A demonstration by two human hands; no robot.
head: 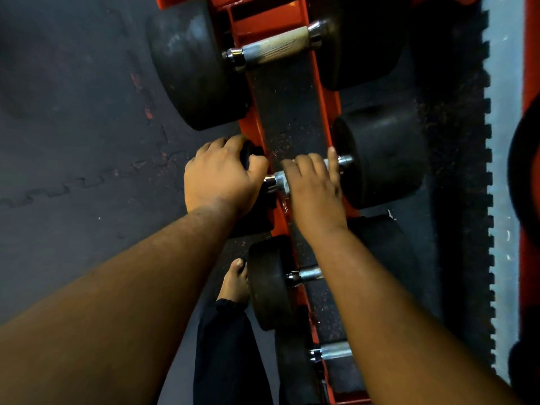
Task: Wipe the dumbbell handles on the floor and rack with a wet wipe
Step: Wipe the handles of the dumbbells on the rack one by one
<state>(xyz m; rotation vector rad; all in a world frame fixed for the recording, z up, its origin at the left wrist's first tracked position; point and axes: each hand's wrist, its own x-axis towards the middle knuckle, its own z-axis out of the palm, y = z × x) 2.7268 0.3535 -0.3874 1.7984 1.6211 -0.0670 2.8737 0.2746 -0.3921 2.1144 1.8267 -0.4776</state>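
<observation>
On the orange rack, the left hand grips the middle dumbbell's nine-o'clock head while the right hand curls round its handle, perhaps over a wipe.

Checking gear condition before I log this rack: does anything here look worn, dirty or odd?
Yes. The knurled metal handle of the large black dumbbell at the far end of the orange rack is stained yellowish-brown along most of its grip, unlike the clean silver handles nearer the person. No wet wipe is visible.
</observation>
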